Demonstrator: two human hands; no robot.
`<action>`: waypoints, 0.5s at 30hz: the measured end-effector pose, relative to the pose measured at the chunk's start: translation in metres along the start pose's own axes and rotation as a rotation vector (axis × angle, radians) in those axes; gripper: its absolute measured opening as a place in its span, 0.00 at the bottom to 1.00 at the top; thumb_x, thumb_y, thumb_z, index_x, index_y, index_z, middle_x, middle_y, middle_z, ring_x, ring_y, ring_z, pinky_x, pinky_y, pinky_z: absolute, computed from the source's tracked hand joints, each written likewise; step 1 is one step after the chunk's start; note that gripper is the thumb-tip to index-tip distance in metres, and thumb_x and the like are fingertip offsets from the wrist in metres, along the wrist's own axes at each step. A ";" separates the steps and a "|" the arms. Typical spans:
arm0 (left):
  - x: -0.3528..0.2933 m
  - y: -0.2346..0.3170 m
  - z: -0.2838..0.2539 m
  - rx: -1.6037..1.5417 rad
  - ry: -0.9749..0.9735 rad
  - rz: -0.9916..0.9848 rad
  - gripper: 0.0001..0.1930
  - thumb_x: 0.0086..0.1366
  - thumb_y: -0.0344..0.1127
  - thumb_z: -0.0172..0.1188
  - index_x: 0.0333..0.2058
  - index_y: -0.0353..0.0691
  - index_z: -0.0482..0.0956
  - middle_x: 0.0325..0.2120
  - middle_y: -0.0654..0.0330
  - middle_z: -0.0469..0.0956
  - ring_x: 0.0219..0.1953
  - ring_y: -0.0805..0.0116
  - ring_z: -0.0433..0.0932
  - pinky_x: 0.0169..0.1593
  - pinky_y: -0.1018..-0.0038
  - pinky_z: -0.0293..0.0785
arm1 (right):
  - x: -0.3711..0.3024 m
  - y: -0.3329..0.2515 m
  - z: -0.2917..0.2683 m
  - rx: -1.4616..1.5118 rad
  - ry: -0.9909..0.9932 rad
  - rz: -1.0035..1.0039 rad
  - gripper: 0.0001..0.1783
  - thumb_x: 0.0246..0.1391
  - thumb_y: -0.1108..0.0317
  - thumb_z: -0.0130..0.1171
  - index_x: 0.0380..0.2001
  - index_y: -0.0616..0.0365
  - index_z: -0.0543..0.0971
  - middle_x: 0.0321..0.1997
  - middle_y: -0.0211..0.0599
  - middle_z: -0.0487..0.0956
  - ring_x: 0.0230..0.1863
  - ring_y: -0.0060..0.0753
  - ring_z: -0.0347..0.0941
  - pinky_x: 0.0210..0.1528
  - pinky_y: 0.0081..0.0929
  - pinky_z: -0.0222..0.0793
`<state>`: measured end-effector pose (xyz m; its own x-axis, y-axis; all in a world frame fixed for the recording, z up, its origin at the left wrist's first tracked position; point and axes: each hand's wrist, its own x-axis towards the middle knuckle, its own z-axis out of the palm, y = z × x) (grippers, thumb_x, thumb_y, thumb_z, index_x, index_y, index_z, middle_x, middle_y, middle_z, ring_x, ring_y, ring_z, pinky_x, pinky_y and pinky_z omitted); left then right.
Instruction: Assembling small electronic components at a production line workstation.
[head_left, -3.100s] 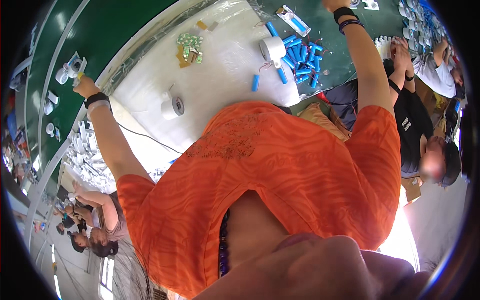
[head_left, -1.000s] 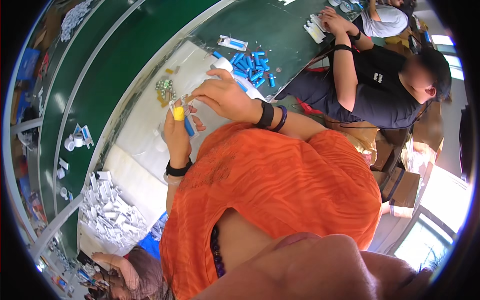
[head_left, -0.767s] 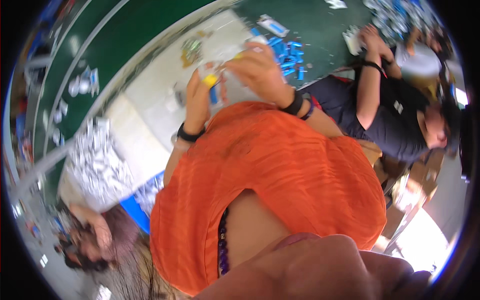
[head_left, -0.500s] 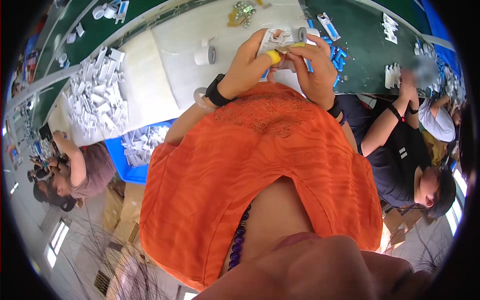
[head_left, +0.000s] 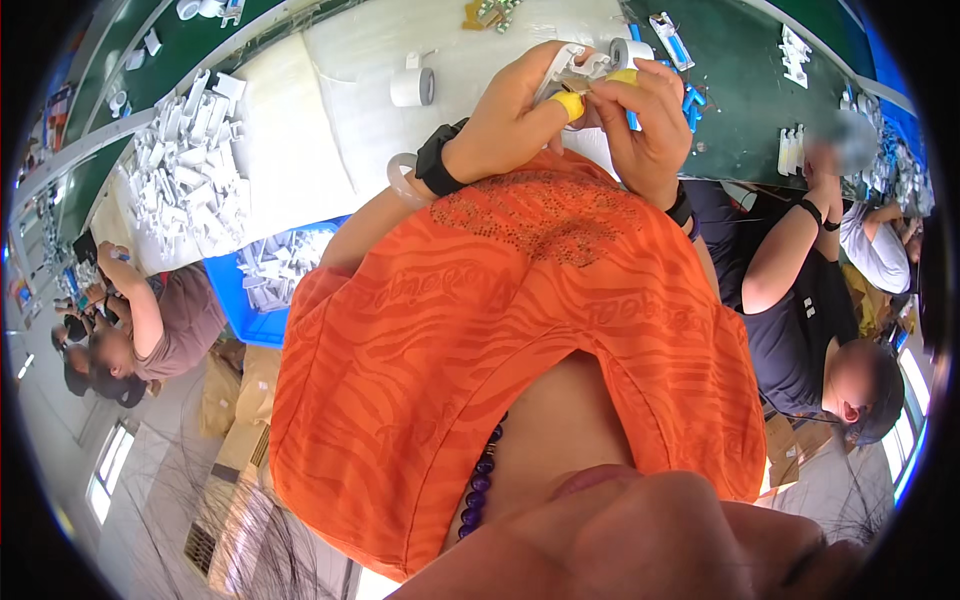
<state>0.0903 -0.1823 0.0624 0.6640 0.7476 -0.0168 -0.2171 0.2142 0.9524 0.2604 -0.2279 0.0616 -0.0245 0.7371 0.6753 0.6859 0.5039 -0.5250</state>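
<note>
Close in front of my chest, my left hand (head_left: 512, 112) is closed around a white plastic housing (head_left: 572, 58), its thumb in a yellow finger cover (head_left: 570, 104). My right hand (head_left: 648, 128) meets it from the other side, fingers bent in a pinch at the housing's near edge. A yellow cover is also on a right finger. Between the fingertips shows a small, thin brownish piece (head_left: 574, 84), too small to name. Just beyond my right fingers stands a white roll with a grey core (head_left: 628, 52). Blue cylindrical cells (head_left: 692, 104) lie beside my right hand, partly hidden by it.
Left on the pale-covered table (head_left: 290, 150) is a heap of white plastic parts (head_left: 190, 160); a blue bin (head_left: 252, 318) below holds more. Another white roll (head_left: 412, 88) and small green boards (head_left: 492, 14) lie farther off. Co-workers sit on both sides, one (head_left: 800, 290) close at right.
The whole view has shifted a little. Both hands stay together at the white housing, with the right fingers slightly changed in their bend and hiding more of the blue cells.
</note>
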 end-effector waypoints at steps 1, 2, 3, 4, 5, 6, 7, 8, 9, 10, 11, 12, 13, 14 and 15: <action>0.000 -0.001 -0.001 0.009 -0.005 0.008 0.22 0.57 0.27 0.45 0.52 0.34 0.64 0.30 0.57 0.76 0.21 0.77 0.72 0.22 0.81 0.70 | 0.000 0.000 0.000 0.005 0.003 0.000 0.10 0.39 0.76 0.67 0.30 0.53 0.81 0.26 0.29 0.77 0.32 0.31 0.71 0.49 0.37 0.65; 0.000 -0.001 0.000 0.019 -0.003 0.006 0.22 0.57 0.27 0.45 0.52 0.34 0.64 0.30 0.57 0.75 0.21 0.77 0.72 0.22 0.80 0.70 | 0.000 0.000 0.001 0.010 0.006 0.000 0.11 0.39 0.76 0.67 0.30 0.53 0.81 0.27 0.29 0.77 0.32 0.31 0.71 0.49 0.36 0.65; 0.001 0.000 0.001 0.029 0.000 0.005 0.22 0.57 0.27 0.45 0.52 0.34 0.64 0.30 0.57 0.75 0.21 0.77 0.72 0.22 0.80 0.70 | 0.000 0.000 0.001 0.014 0.009 -0.001 0.11 0.39 0.76 0.67 0.30 0.53 0.81 0.27 0.29 0.77 0.32 0.31 0.70 0.49 0.36 0.65; 0.000 0.001 0.001 0.040 0.003 0.004 0.22 0.57 0.27 0.45 0.52 0.34 0.64 0.31 0.57 0.75 0.21 0.77 0.72 0.22 0.80 0.70 | 0.000 0.000 0.001 0.005 0.011 -0.005 0.10 0.39 0.76 0.67 0.30 0.53 0.81 0.27 0.29 0.77 0.32 0.31 0.70 0.49 0.36 0.65; 0.000 0.002 0.001 0.058 -0.014 -0.007 0.22 0.58 0.26 0.44 0.54 0.34 0.63 0.31 0.57 0.74 0.25 0.77 0.72 0.24 0.80 0.71 | -0.001 0.001 0.001 -0.004 0.012 -0.009 0.10 0.39 0.76 0.67 0.30 0.53 0.81 0.27 0.29 0.77 0.32 0.32 0.70 0.49 0.36 0.65; -0.001 0.002 0.000 0.076 -0.031 -0.018 0.23 0.59 0.26 0.42 0.55 0.34 0.62 0.32 0.58 0.73 0.28 0.76 0.71 0.25 0.80 0.72 | -0.001 0.001 0.001 -0.013 0.014 -0.013 0.10 0.39 0.76 0.67 0.29 0.53 0.81 0.27 0.29 0.77 0.32 0.32 0.70 0.49 0.36 0.65; -0.001 0.003 0.000 0.094 -0.048 -0.029 0.23 0.61 0.26 0.41 0.57 0.34 0.61 0.33 0.59 0.71 0.31 0.75 0.71 0.27 0.79 0.73 | -0.001 0.001 0.001 -0.031 0.009 -0.012 0.10 0.39 0.76 0.67 0.29 0.54 0.81 0.27 0.29 0.77 0.32 0.32 0.70 0.48 0.36 0.65; -0.001 0.003 0.000 0.036 -0.051 -0.025 0.23 0.62 0.27 0.42 0.57 0.34 0.61 0.32 0.59 0.71 0.31 0.75 0.70 0.26 0.79 0.73 | 0.000 -0.001 0.000 -0.049 0.005 -0.011 0.10 0.39 0.76 0.67 0.29 0.54 0.81 0.27 0.29 0.77 0.32 0.32 0.70 0.48 0.35 0.65; -0.001 0.003 0.000 -0.021 -0.053 -0.021 0.23 0.62 0.27 0.43 0.57 0.34 0.62 0.32 0.60 0.71 0.31 0.75 0.70 0.26 0.80 0.73 | 0.001 -0.002 -0.001 -0.068 0.001 -0.009 0.10 0.39 0.76 0.67 0.29 0.54 0.81 0.27 0.29 0.76 0.32 0.32 0.70 0.48 0.35 0.64; -0.002 0.003 0.000 -0.079 -0.051 -0.017 0.22 0.63 0.28 0.44 0.57 0.34 0.62 0.31 0.60 0.71 0.30 0.76 0.70 0.26 0.80 0.73 | 0.002 -0.003 -0.002 -0.067 -0.016 -0.014 0.10 0.38 0.76 0.67 0.29 0.54 0.80 0.27 0.29 0.76 0.32 0.32 0.70 0.48 0.35 0.64; -0.002 0.003 0.000 -0.071 -0.050 -0.011 0.22 0.64 0.30 0.46 0.56 0.34 0.62 0.33 0.58 0.72 0.32 0.75 0.73 0.25 0.81 0.73 | 0.005 -0.004 -0.002 -0.066 -0.033 -0.018 0.10 0.38 0.76 0.66 0.29 0.54 0.80 0.27 0.29 0.76 0.32 0.32 0.70 0.48 0.35 0.64; -0.002 0.003 -0.001 -0.063 -0.050 -0.004 0.21 0.64 0.31 0.48 0.56 0.33 0.62 0.35 0.57 0.73 0.33 0.75 0.75 0.24 0.81 0.73 | 0.007 -0.004 -0.003 -0.065 -0.050 -0.023 0.10 0.38 0.76 0.66 0.29 0.55 0.80 0.27 0.29 0.76 0.32 0.32 0.70 0.48 0.35 0.63; -0.002 0.002 -0.001 -0.058 -0.051 0.002 0.21 0.64 0.32 0.50 0.55 0.33 0.63 0.37 0.55 0.74 0.35 0.75 0.78 0.23 0.82 0.73 | 0.007 -0.005 -0.003 -0.066 -0.056 -0.012 0.10 0.38 0.76 0.66 0.29 0.55 0.80 0.27 0.29 0.76 0.32 0.31 0.70 0.48 0.35 0.63; -0.002 0.000 0.000 -0.027 -0.046 0.013 0.21 0.65 0.33 0.51 0.55 0.33 0.62 0.38 0.55 0.74 0.36 0.74 0.78 0.23 0.82 0.73 | 0.007 -0.005 -0.004 -0.067 -0.062 -0.001 0.10 0.38 0.76 0.66 0.29 0.55 0.79 0.26 0.28 0.76 0.31 0.31 0.70 0.49 0.35 0.63; -0.002 -0.001 0.000 0.005 -0.041 0.024 0.21 0.65 0.33 0.51 0.56 0.33 0.62 0.38 0.55 0.74 0.37 0.74 0.79 0.23 0.83 0.73 | 0.007 -0.005 -0.004 -0.068 -0.068 0.009 0.11 0.38 0.76 0.66 0.29 0.55 0.79 0.26 0.28 0.76 0.31 0.31 0.70 0.49 0.35 0.63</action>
<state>0.0899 -0.1840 0.0614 0.6875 0.7260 0.0183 -0.2298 0.1936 0.9538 0.2595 -0.2272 0.0708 -0.0659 0.7719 0.6323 0.7339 0.4668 -0.4934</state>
